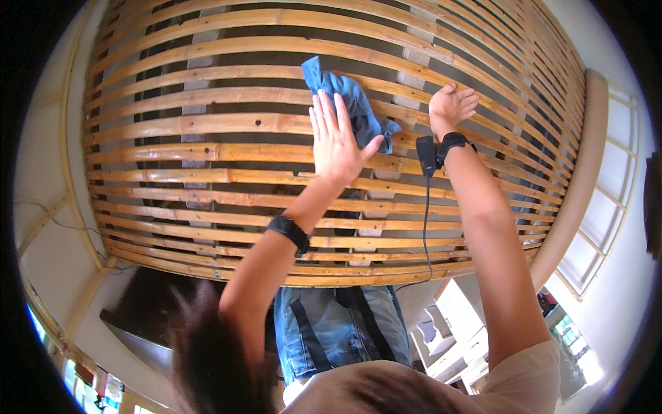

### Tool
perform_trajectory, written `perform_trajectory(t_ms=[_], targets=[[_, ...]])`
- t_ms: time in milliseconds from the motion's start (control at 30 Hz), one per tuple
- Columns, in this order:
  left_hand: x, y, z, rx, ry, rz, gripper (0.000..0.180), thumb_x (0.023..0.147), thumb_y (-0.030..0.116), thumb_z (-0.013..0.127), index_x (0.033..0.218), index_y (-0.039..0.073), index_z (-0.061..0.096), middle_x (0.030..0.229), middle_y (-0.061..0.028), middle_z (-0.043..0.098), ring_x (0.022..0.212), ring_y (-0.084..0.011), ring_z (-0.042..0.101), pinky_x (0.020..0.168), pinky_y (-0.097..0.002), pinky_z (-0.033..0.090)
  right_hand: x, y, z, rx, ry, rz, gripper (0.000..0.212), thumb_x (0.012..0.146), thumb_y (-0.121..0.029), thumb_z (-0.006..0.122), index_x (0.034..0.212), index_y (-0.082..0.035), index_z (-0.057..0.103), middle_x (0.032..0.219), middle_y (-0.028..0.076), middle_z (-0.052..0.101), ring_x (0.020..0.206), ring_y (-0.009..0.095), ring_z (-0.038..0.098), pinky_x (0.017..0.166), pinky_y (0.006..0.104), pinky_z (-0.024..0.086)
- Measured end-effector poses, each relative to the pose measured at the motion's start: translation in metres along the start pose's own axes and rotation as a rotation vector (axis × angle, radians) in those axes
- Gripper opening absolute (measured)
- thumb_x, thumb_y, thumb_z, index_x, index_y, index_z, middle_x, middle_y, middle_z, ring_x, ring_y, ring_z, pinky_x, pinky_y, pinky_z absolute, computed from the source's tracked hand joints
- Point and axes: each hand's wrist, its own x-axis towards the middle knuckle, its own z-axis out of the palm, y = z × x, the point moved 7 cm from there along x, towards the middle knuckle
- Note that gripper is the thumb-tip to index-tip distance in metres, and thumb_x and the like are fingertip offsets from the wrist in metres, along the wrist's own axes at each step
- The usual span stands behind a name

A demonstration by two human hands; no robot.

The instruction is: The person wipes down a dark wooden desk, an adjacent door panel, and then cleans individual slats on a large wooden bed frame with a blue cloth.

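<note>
My left hand (334,146) lies over the bamboo slats (241,124) with its fingers stretched out. Its fingertips overlap the near-left edge of a crumpled blue cloth (355,103); whether they press on it I cannot tell. The cloth rests slantwise across several slats. To the right of it, my right hand (453,107) is open above the slats, fingers extended and thumb apart, holding nothing. Each wrist wears a black band, and a black box-like device (427,156) with a cable sits beside the right one.
Gaps run between the slats, with crosswise supports (196,176) beneath. A rounded beige edge (576,179) bounds the slatted surface on the right, near a white window frame (607,200). The black cable (427,221) hangs over the front edge. A dark piece of furniture (148,303) stands lower left.
</note>
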Motion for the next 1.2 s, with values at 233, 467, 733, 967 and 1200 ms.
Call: perform_trajectory(t_ms=[233, 467, 733, 967, 1200], targets=[[0.020, -0.002, 0.035, 0.048, 0.145, 0.008, 0.061, 0.074, -0.001, 0.044, 0.129, -0.009, 0.020, 0.135, -0.0310, 0.013, 0.124, -0.0464, 0.017, 0.103, -0.0478, 0.018, -0.017, -0.012, -0.002, 0.060, 0.058, -0.036, 0.062, 0.084, -0.032, 0.025, 0.132, 0.006, 0.018, 0.139, 0.024, 0.014, 0.131, 0.033, 0.011, 0.106, 0.0428, 0.005], [0.076, 0.063, 0.022, -0.313, -0.059, 0.260, 0.053, 0.072, -0.013, 0.039, 0.123, -0.005, 0.036, 0.129, -0.0210, 0.034, 0.120, -0.0379, 0.033, 0.098, -0.0428, 0.033, -0.007, 0.004, -0.010, 0.027, 0.172, -0.059, 0.060, 0.083, -0.030, 0.030, 0.130, 0.006, 0.024, 0.138, 0.024, 0.019, 0.129, 0.033, 0.016, 0.105, 0.0443, 0.008], [0.099, 0.022, 0.064, 0.313, -0.211, 0.524, 0.053, 0.074, 0.000, 0.045, 0.126, -0.002, 0.035, 0.134, -0.0150, 0.031, 0.126, -0.0313, 0.026, 0.104, -0.0396, 0.024, -0.011, -0.010, -0.009, -0.007, 0.220, -0.116, 0.059, 0.082, -0.031, 0.031, 0.129, 0.006, 0.028, 0.136, 0.024, 0.024, 0.127, 0.034, 0.021, 0.104, 0.0452, 0.011], [0.109, -0.150, -0.069, 0.510, -0.115, 0.231, 0.058, 0.069, -0.009, 0.040, 0.126, -0.005, 0.034, 0.135, -0.0169, 0.031, 0.127, -0.0330, 0.024, 0.107, -0.0367, 0.020, -0.007, -0.001, -0.006, -0.030, 0.249, -0.112, 0.060, 0.082, -0.033, 0.029, 0.130, 0.004, 0.028, 0.135, 0.023, 0.026, 0.126, 0.034, 0.023, 0.104, 0.0456, 0.012], [0.123, -0.318, -0.219, 0.529, -0.002, -0.011, 0.055, 0.072, -0.006, 0.037, 0.126, -0.003, 0.035, 0.136, -0.0187, 0.027, 0.127, -0.0351, 0.023, 0.105, -0.0368, 0.022, -0.003, 0.004, 0.002, -0.163, 0.265, -0.135, 0.057, 0.081, -0.032, 0.033, 0.127, 0.001, 0.034, 0.131, 0.022, 0.032, 0.123, 0.032, 0.029, 0.101, 0.0469, 0.019]])
